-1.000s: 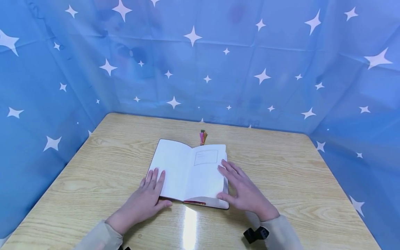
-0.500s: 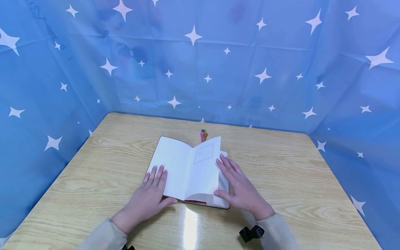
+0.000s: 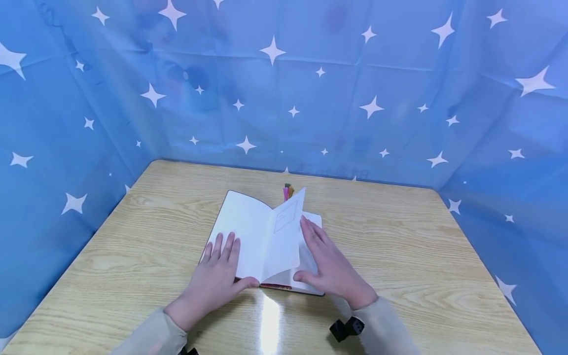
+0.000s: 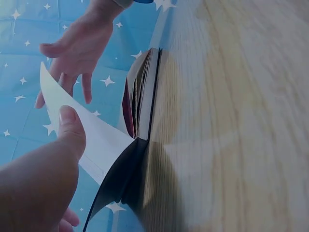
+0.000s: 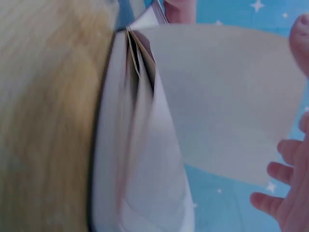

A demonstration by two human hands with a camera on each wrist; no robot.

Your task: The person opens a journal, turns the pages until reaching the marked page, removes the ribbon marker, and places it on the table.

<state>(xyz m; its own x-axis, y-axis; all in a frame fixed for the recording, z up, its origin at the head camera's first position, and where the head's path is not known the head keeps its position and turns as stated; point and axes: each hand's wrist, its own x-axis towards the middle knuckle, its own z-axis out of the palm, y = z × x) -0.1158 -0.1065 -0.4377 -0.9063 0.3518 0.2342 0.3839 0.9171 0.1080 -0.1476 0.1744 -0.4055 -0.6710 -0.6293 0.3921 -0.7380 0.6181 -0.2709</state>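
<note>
A notebook (image 3: 248,217) with a dark cover lies spread on the table, its left page blank. One page (image 3: 284,241), printed with a small rectangle, stands raised and tilted toward the left. Fingers outstretched, my left hand (image 3: 215,278) rests on the lower left page, thumb along the bottom edge. My right hand (image 3: 330,266) is at the raised page's outer edge, fingers extended behind it and thumb low at its near corner. In the right wrist view the raised page (image 5: 227,96) spans between that hand and the page block. Pink and orange tassels (image 3: 288,191) stick out at the notebook's top.
The wooden table (image 3: 399,236) reaches back to a blue curtain (image 3: 328,123) with white stars. A small black device (image 3: 347,329) sits at the right wrist. Light glare (image 3: 269,325) marks the table in front of the notebook.
The right-hand page has risen and swung leftward, with the right hand moving left alongside it. The left hand has slid slightly right and up over the left page.
</note>
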